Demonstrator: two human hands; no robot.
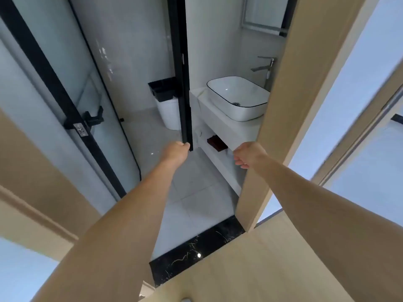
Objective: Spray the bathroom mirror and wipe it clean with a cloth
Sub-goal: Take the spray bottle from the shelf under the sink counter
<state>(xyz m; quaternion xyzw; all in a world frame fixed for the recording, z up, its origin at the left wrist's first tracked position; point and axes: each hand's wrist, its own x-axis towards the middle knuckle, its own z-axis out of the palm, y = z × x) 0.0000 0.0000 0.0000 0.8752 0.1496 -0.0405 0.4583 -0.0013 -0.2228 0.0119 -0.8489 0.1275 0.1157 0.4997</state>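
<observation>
The mirror (265,13), fragile and slick glass, hung above the basin (237,98), w/ no spray or cloth visible; left hand (175,151) gripped the black door frame (185,118) left of the basin, right hand (247,154) loosely curled, holding nothing.

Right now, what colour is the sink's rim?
Black line on a white sink, clearest in the head view.

The framed mirror (263,13) hangs on the wall above the basin.

No readable txt, labels, brands or nos. anywhere
</observation>
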